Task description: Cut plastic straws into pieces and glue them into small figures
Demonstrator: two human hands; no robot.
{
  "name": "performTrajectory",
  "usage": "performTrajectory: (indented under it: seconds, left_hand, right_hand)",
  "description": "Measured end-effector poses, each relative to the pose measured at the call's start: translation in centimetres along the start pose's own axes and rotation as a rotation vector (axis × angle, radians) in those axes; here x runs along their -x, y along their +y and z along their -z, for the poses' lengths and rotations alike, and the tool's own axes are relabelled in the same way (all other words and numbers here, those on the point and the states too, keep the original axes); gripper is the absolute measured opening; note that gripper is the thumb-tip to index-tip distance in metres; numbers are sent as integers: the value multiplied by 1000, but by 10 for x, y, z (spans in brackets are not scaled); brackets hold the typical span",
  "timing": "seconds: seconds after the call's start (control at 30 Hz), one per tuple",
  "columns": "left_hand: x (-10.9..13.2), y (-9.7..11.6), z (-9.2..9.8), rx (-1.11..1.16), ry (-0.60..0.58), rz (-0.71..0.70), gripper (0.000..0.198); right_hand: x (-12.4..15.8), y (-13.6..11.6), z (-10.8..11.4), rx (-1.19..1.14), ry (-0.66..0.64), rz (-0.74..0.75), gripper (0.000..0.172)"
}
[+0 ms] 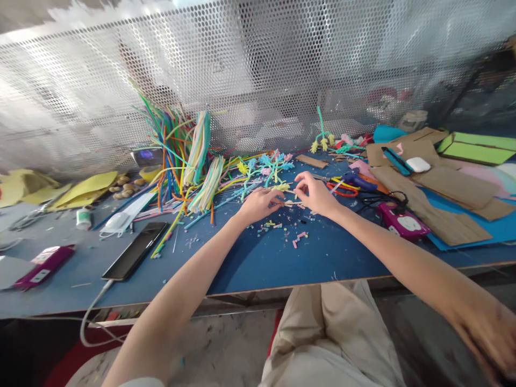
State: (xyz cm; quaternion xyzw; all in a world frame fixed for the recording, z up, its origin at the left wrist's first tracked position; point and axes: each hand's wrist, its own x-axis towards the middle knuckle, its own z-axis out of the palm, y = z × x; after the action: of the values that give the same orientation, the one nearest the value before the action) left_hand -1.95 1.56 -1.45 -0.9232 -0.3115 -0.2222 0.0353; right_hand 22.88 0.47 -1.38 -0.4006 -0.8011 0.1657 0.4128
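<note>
My left hand (260, 203) and my right hand (316, 194) meet over the blue table (258, 258), both pinched on a thin pale straw piece (291, 202) held between them. Small cut straw bits (300, 237) lie scattered just in front of the hands. Behind the hands lies a heap of straw flowers (268, 166) in yellow, blue and pink. A big bundle of coloured straws (181, 156) stands and sprawls at the back left.
Scissors (349, 183) lie right of my hands. A black phone (135, 250) with a cable, a face mask (121, 220) and a magenta box (42, 263) sit left. Cardboard sheets (435, 199), another magenta device (403, 221) and green paper (479, 148) lie right. A perforated metal screen (258, 70) backs the table.
</note>
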Motion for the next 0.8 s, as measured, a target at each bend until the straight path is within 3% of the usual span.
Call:
performTrajectory:
  seconds: [0.2, 0.37, 0.5, 0.8]
  left_hand:
    - [0, 0, 0, -4, 38, 26, 18]
    - [0, 3, 5, -43, 127, 59, 23]
    - [0, 6, 8, -101, 196, 54, 21]
    - [0, 16, 15, -130, 220, 19, 21]
  right_hand:
    - [0, 6, 1, 63, -32, 62, 29]
    - [-3, 3, 8, 43, 155, 96, 17]
    - [-5, -3, 19, 39, 224, 109, 21]
    - [2, -21, 16, -92, -8, 136, 20]
